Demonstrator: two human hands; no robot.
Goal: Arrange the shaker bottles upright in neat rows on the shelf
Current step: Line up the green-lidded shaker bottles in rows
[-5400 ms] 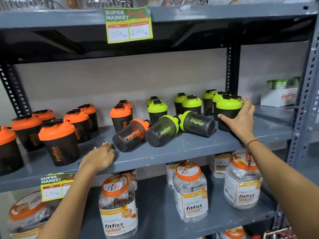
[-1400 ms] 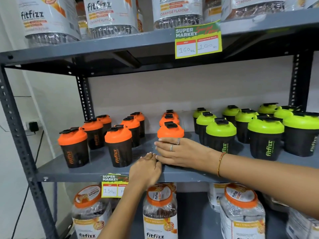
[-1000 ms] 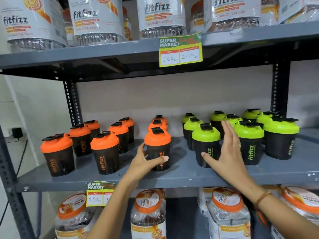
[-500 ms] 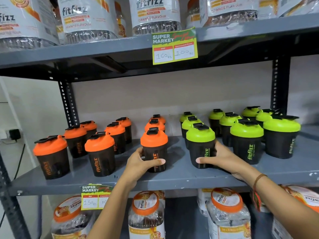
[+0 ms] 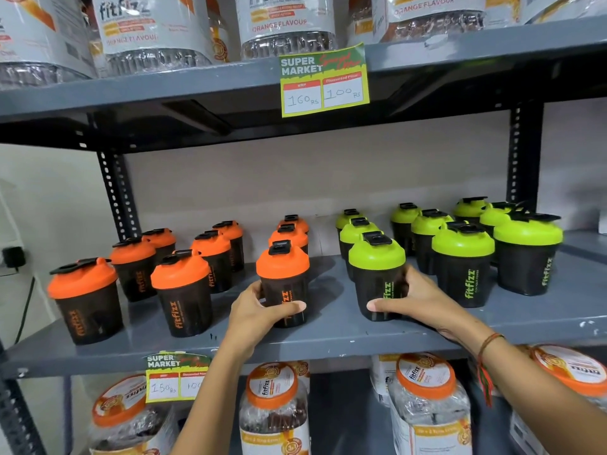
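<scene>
Dark shaker bottles stand upright in rows on the grey middle shelf (image 5: 335, 336). Orange-lidded ones fill the left half, green-lidded ones the right half. My left hand (image 5: 259, 310) is wrapped around the lower body of the front orange-lid shaker (image 5: 283, 274) near the middle. My right hand (image 5: 417, 300) grips the base of the front green-lid shaker (image 5: 377, 267) right beside it. Both bottles rest on the shelf, a small gap apart. No bottle lies on its side.
Large clear jars with orange lids (image 5: 272, 408) fill the shelf below, and more jars (image 5: 285, 24) sit on the shelf above. Price tags (image 5: 323, 82) hang from the shelf edges. Black perforated uprights (image 5: 115, 192) frame the bay. A wall socket (image 5: 13, 256) is at far left.
Both hands came off the shelf front and closed on the two front middle bottles, left on orange, right on green. Earlier, three bottles lay on their sides; now all stand.
</scene>
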